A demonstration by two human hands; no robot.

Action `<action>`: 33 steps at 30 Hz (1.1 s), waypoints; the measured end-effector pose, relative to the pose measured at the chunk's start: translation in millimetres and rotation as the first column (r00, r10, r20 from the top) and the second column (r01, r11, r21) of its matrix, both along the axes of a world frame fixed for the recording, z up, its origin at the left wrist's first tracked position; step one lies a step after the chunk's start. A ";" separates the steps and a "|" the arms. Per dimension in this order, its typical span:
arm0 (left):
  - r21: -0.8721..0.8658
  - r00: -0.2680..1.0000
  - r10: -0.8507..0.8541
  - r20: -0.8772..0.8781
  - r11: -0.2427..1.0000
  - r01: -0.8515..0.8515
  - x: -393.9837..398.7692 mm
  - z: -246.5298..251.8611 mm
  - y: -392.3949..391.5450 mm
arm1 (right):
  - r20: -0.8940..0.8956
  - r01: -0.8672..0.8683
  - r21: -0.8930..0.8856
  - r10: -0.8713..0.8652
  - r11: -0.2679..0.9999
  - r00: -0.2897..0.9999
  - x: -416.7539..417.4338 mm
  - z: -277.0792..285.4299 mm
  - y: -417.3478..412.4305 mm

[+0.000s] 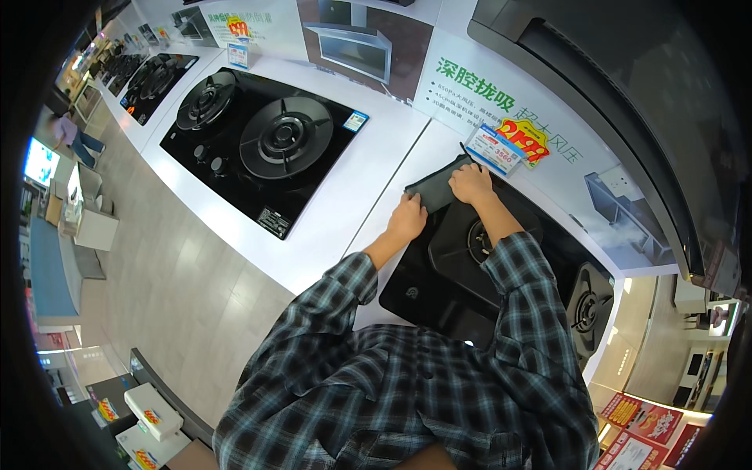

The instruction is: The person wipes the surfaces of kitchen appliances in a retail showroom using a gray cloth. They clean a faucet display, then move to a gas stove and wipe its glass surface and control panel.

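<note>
A dark grey-green cloth [436,187] with a dark edge is spread between my two hands, over the white counter and the back left corner of a black glass gas hob [405,282]. My left hand [408,216] grips its near left corner. Farther back, my right hand [472,183] pinches the opposite side, close to a printed price card [494,150] in a stand. Below my right forearm sits the hob's large burner [479,241], partly covered by the arm. A second burner [586,311] shows past my right sleeve.
Another black two-burner gas hob [264,141] lies to the left on the white counter [346,194]. A dark range hood [587,88] overhangs the right side. Printed panels [364,41] line the back. A person [79,138] stands on the floor at far left.
</note>
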State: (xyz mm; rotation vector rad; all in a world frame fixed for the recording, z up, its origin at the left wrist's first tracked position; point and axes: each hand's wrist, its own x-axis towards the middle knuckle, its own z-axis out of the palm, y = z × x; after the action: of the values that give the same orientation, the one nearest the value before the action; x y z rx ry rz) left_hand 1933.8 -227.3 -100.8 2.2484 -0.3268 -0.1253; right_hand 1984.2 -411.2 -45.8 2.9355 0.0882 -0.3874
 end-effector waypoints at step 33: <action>-0.410 0.973 -0.169 -0.159 0.908 0.091 75.9 26.7 -85.3 | -0.155 0.466 0.123 -0.446 0.876 0.881 -26.4 14.4 -113.6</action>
State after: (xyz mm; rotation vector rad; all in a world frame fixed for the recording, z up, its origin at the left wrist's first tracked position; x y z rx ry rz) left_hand 2009.7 -312.7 -74.1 1.7909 -0.3634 -0.3154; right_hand 1957.8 -524.8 -31.4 3.0621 -0.6009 -0.6542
